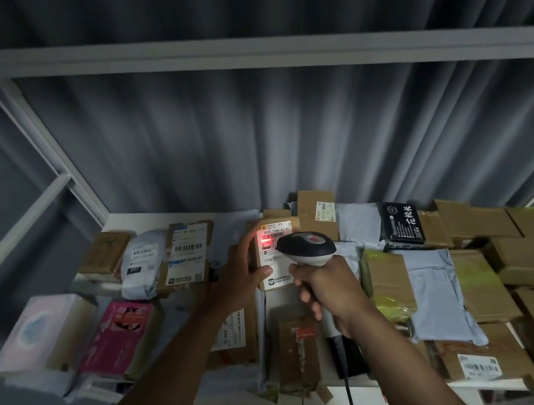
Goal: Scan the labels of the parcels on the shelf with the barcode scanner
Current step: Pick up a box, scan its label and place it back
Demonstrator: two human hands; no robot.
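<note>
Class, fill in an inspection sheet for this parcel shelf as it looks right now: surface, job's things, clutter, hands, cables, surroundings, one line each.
Surface: white shelf, almost fully covered by parcels.
Job's things: barcode scanner aimed at the white label of a brown box; red scan light falls on the label's upper left.
Clutter: pink box, grey mailer bag, black packet, stacked cardboard boxes on the right.
Hands: left hand holds the scanned box at its left edge; right hand grips the scanner's handle.
Cables: scanner cable hangs down from the handle over the shelf's front edge.
Surroundings: grey curtain behind; white shelf frame above.
</note>
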